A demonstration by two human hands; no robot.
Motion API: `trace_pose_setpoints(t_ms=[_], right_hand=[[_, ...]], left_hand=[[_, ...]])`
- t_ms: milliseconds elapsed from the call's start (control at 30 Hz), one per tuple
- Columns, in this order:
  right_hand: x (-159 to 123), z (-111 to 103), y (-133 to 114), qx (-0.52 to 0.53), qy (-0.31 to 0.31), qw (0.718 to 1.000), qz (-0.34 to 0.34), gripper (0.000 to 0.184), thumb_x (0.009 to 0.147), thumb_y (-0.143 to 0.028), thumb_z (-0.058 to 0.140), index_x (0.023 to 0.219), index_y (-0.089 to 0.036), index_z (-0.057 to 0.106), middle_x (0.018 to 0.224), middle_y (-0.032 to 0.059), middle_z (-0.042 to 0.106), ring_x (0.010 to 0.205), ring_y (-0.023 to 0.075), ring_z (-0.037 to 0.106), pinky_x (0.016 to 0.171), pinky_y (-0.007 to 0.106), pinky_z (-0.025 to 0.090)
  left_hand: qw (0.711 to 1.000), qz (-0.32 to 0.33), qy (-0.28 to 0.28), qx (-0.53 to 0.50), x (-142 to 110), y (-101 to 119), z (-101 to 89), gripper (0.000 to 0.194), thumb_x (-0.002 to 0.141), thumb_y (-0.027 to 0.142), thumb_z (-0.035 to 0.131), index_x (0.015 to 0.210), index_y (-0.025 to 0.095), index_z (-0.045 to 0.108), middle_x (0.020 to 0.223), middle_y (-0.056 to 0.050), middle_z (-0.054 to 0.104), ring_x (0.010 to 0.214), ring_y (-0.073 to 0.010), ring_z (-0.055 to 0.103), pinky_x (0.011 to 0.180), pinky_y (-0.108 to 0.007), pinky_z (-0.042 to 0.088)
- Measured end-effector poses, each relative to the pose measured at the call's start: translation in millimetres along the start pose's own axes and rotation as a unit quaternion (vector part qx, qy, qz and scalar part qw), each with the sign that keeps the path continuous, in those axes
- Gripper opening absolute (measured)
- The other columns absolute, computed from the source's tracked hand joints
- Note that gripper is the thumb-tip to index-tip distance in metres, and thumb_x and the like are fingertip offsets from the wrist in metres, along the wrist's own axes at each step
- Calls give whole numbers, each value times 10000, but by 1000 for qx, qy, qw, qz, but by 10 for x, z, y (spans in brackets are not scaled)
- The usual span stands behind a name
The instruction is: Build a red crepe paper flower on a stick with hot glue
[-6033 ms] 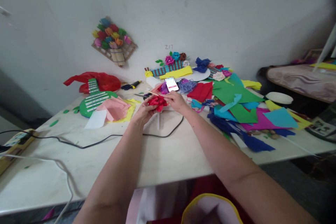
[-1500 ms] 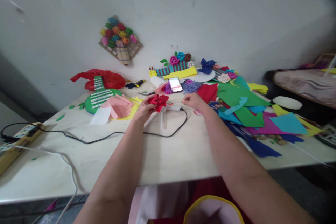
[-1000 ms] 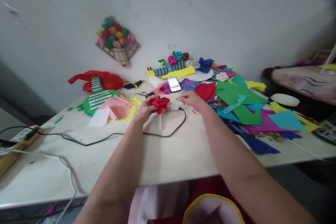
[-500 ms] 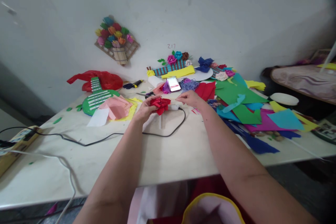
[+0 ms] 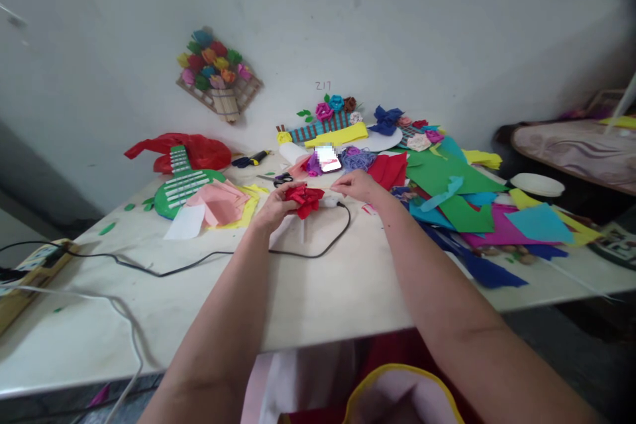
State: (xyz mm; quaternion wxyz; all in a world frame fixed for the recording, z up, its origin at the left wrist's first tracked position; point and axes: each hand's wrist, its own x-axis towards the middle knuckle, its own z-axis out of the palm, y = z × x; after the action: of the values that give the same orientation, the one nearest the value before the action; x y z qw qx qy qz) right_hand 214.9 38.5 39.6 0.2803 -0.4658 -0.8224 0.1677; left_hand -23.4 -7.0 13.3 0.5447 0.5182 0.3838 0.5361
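A red paper flower [image 5: 305,199] is held by my left hand [image 5: 276,209], whose thumb and fingers grip its left side. To the right of the flower, my right hand [image 5: 356,185] is closed in a pinch with its fingertips pointing left. Whatever is between those fingertips is too small to make out. Behind the flower lies a white corded tool [image 5: 330,202], partly hidden, with a black cord [image 5: 342,238] running from its right end. Just below the flower, a pale stick [image 5: 303,230] shows. Scissors [image 5: 282,179] lie behind my left hand.
A phone [image 5: 328,159] stands beyond my hands. Pink paper sheets [image 5: 218,202] and a green guitar-shaped craft [image 5: 186,189] lie left. Coloured paper [image 5: 452,175] is piled right. A power strip [image 5: 37,275] sits at the left edge, its cords crossing the table [image 5: 199,305].
The whole view has shifted very slightly. My left hand still holds the red flower, and my right hand keeps its pinch almost in the same place.
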Motion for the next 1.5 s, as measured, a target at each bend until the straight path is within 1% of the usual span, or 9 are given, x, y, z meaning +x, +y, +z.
trace_pose_setpoints(t_ms=[100, 200, 467, 600, 767, 967, 1133, 1333, 1500], right_hand=[[0, -8, -10, -17, -3, 1000, -3, 244, 818, -348, 632, 916, -200, 799, 883, 58, 765, 780, 186, 661, 650, 251, 434], [-3, -27, 18, -24, -4, 1000, -12, 260, 822, -375, 633, 950, -218, 795, 883, 52, 766, 774, 181, 666, 656, 251, 435], [-5, -40, 59, 6, 0, 999, -34, 238, 807, -386, 656, 930, -241, 799, 921, 47, 768, 838, 199, 671, 703, 266, 449], [15, -1, 32, -14, -2, 999, -30, 227, 815, -367, 656, 954, -255, 796, 936, 38, 768, 863, 200, 668, 709, 267, 437], [9, 3, -43, -30, -7, 999, -32, 230, 830, -346, 647, 970, -235, 793, 910, 44, 766, 800, 179, 649, 683, 257, 409], [-6, 33, -143, -28, -7, 999, -27, 319, 858, -358, 613, 1096, -200, 753, 863, 64, 757, 734, 153, 626, 667, 247, 406], [-7, 93, -220, -57, 3, 997, -55, 285, 888, -344, 571, 1073, -236, 759, 996, 64, 762, 866, 187, 662, 724, 259, 431], [-41, 91, -362, -103, -7, 993, -49, 366, 921, -391, 528, 1234, -276, 677, 1107, 53, 742, 958, 213, 662, 782, 283, 442], [-35, 136, -425, -128, -3, 991, -42, 395, 933, -454, 494, 1246, -287, 667, 1138, 45, 733, 976, 212, 654, 741, 272, 419]], left_hand=[[1000, -3, -2, 6, 12, -12, -13, 569, 469, 95, 723, 1030, 183, 686, 903, -33, 701, 754, -175, 648, 626, -272, 529], [1000, -9, -5, 11, 11, -9, -16, 571, 473, 96, 727, 1035, 183, 685, 925, -37, 700, 760, -174, 649, 629, -269, 528], [1000, -15, -17, 16, -11, 14, 13, 552, 479, 84, 743, 1019, 184, 696, 946, -46, 707, 764, -181, 649, 647, -279, 520], [999, -15, -21, 23, -4, 5, 2, 539, 491, 85, 740, 1018, 188, 700, 931, -50, 709, 790, -202, 654, 654, -292, 519], [999, -20, -22, 15, -12, 11, -6, 549, 494, 89, 738, 1032, 193, 705, 955, -46, 705, 746, -173, 647, 638, -271, 511], [999, -30, -39, -10, -21, 22, -7, 528, 469, 82, 736, 986, 188, 713, 861, -25, 698, 648, -134, 617, 567, -229, 477], [998, -39, -47, -14, -14, 8, -16, 528, 474, 81, 739, 989, 191, 715, 860, -29, 705, 625, -128, 610, 541, -217, 462], [997, -46, -52, -14, -11, -5, -23, 535, 473, 63, 735, 991, 198, 709, 850, -24, 702, 674, -144, 628, 595, -237, 491], [997, -46, -54, -17, -3, -8, -19, 523, 467, 61, 736, 974, 185, 698, 826, -24, 694, 672, -148, 629, 595, -241, 486]])
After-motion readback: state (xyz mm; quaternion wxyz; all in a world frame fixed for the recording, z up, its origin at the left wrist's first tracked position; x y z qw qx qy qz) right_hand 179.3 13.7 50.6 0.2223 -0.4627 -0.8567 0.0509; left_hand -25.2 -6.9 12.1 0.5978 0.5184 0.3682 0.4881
